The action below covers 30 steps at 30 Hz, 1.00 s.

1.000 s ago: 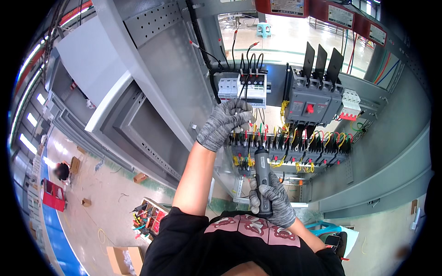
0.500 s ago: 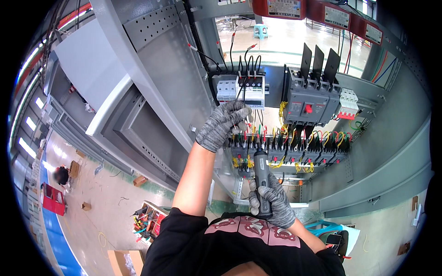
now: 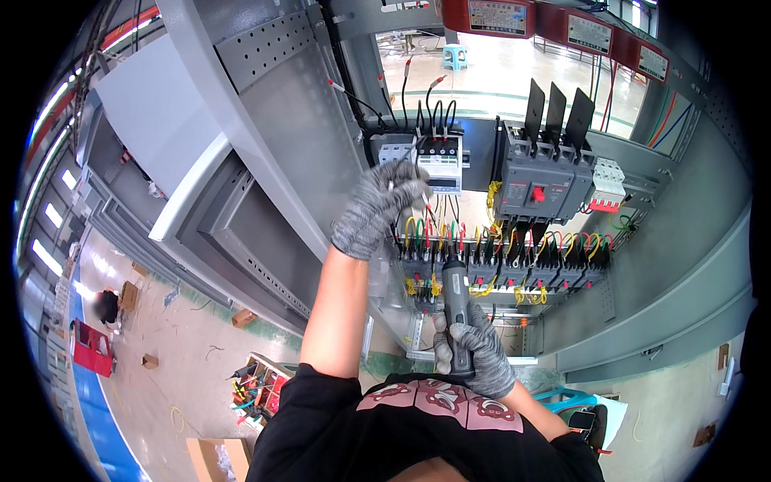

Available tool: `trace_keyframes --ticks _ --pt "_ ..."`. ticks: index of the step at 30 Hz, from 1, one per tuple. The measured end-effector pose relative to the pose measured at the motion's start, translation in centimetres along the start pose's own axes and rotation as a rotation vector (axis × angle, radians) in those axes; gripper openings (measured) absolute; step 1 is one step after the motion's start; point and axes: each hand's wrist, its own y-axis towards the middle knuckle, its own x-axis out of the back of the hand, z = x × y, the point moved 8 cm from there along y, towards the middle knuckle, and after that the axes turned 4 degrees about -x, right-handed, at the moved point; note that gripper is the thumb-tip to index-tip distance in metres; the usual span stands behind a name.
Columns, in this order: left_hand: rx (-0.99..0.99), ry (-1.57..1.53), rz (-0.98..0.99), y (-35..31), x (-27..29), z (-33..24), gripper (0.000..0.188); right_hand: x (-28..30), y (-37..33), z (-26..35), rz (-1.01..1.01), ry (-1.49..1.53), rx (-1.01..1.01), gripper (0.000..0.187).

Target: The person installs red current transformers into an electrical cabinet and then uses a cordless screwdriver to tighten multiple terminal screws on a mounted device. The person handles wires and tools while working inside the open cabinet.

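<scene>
My left hand (image 3: 381, 209), in a grey knit glove, is raised in front of a white meter module (image 3: 442, 173). Its fingers are pinched together on a thin black wire (image 3: 419, 151), which is mostly hidden by the glove. My right hand (image 3: 482, 345), gloved alike, grips a dark grey power screwdriver (image 3: 457, 301) upright. The tool's nose points at a row of small breakers (image 3: 506, 265) with yellow, green and red wires. To the right of the module sits a large grey circuit breaker (image 3: 534, 189) with a red toggle and three black barrier plates.
Grey cabinet walls (image 3: 675, 241) curve around the right side, and an open panel door (image 3: 249, 217) stands at left. Red current transformers (image 3: 490, 16) hang along the top. On the floor are a toolbox (image 3: 261, 390) and a cardboard box (image 3: 217, 458). Another person (image 3: 106, 307) is far left.
My left hand has shifted slightly left and down from the meter module, uncovering more of its front. The right hand and screwdriver stay nearly in place.
</scene>
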Motion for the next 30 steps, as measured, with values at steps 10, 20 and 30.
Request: trace_keyframes --ticks 10,20,30 --pt "-0.329 0.512 -0.279 5.7 2.2 -4.1 0.021 -2.2 1.3 2.8 0.005 -0.058 0.075 0.034" --pt "-0.391 0.779 -0.25 6.6 1.4 -2.8 0.023 -2.7 2.7 3.7 -0.053 -0.05 0.083 0.034" --pt "-0.45 0.924 -0.21 5.7 -0.5 -4.8 0.024 -2.3 4.6 3.6 0.032 0.029 0.048 0.045"
